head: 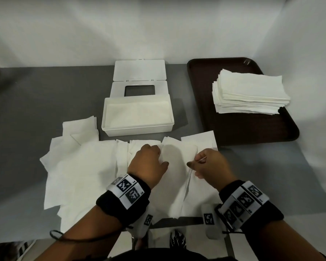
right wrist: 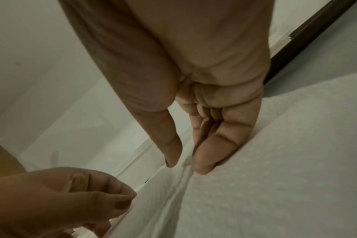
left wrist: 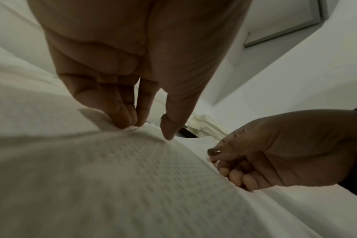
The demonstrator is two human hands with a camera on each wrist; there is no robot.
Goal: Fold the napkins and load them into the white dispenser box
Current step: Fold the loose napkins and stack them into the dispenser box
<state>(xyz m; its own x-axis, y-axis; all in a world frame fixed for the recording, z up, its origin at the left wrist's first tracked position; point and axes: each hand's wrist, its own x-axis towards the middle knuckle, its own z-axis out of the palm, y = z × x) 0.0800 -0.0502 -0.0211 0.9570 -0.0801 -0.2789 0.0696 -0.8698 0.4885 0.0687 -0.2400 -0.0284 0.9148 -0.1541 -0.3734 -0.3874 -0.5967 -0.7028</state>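
- We judge the napkin (head: pixel 175 178) under work light, limp and easily torn; embossed tissue, no stiffness; best taken by pinching edges or corners, then creasing flat on the worktop (head: pixel 26 110); it lies nearest us, atop loose unfolded sheets
- left hand (head: pixel 149 164): fingers curled, pinching the napkin's far-left edge against the thumb; right hand (head: pixel 211 166): thumb and fingertips nearly together, pinching a raised fold of the same napkin
- Beyond: white dispenser box (head: pixel 137 127), lid open, already part-filled with napkins; farther right, a napkin stack (head: pixel 250 95) on a dark tray (head: pixel 243 132)
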